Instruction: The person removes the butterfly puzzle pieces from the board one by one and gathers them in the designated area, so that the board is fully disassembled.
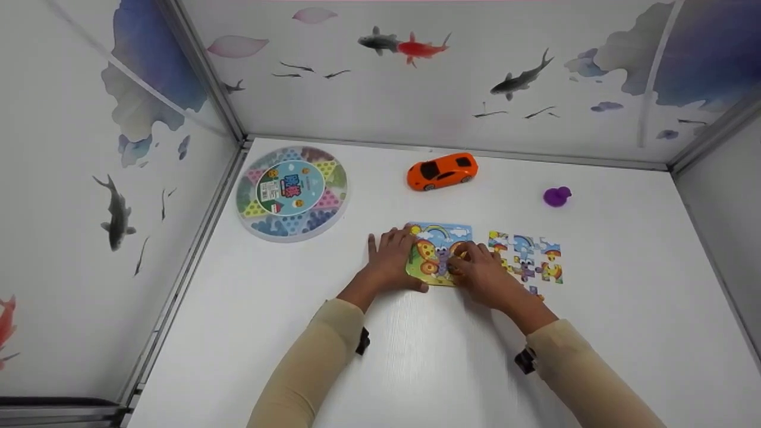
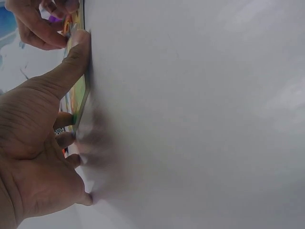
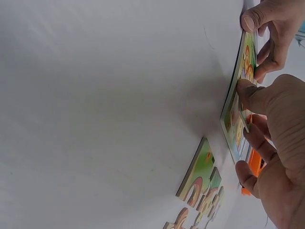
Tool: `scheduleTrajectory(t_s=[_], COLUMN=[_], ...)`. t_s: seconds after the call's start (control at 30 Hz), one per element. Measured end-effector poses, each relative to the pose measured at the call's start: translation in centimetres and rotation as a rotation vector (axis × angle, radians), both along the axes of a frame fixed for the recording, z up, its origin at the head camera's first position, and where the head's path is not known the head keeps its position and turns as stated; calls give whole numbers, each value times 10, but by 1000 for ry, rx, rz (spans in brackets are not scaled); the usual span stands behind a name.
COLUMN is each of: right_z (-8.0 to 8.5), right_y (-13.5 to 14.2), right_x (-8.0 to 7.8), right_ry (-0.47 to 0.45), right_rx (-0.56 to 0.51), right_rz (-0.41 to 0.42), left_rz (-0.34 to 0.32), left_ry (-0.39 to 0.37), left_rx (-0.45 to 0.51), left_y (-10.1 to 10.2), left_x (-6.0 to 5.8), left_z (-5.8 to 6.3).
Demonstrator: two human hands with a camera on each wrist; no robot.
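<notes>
A puzzle board (image 1: pixel 439 234) with a butterfly and a rainbow lies flat on the table. At its left side my left hand (image 1: pixel 391 260) is spread, the fingers largely straight and the thumb (image 2: pixel 76 64) against the near edge. My right hand (image 1: pixel 480 274) is over the board's right part. Between its thumb and fingers it pinches a small puzzle piece (image 3: pixel 244 120), tilted close over the board and mostly hidden from the head view. Loose puzzle pieces (image 1: pixel 552 272) lie right of the board, partly covered by the right hand and wrist.
Behind the board stands an orange toy car (image 1: pixel 443 172). A round Chinese checkers box (image 1: pixel 291 193) lies at the back left, and a small purple toy (image 1: pixel 557 197) sits at the back right. Printed panels wall in the white table (image 1: pixel 428 368).
</notes>
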State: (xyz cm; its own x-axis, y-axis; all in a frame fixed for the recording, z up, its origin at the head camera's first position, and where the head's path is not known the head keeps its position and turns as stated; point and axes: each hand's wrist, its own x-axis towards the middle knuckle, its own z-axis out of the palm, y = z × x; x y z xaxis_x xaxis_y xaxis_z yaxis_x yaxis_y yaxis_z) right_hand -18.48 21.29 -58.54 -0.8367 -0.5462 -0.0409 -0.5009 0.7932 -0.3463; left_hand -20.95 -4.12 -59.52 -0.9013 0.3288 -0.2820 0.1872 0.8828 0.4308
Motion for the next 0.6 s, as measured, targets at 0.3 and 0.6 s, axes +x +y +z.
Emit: scheduleTrajectory(t_s=[0.3,0.6], right_z=[-3,-3], right_y=[4,15], right_x=[3,5], right_ry=[102,222], right_rx=[21,58], right_rz=[41,51], left_rz=[-7,-5], left_ry=[2,-3], left_rx=[-7,-8], left_y=[1,0], left_x=[0,0], left_z=[1,0])
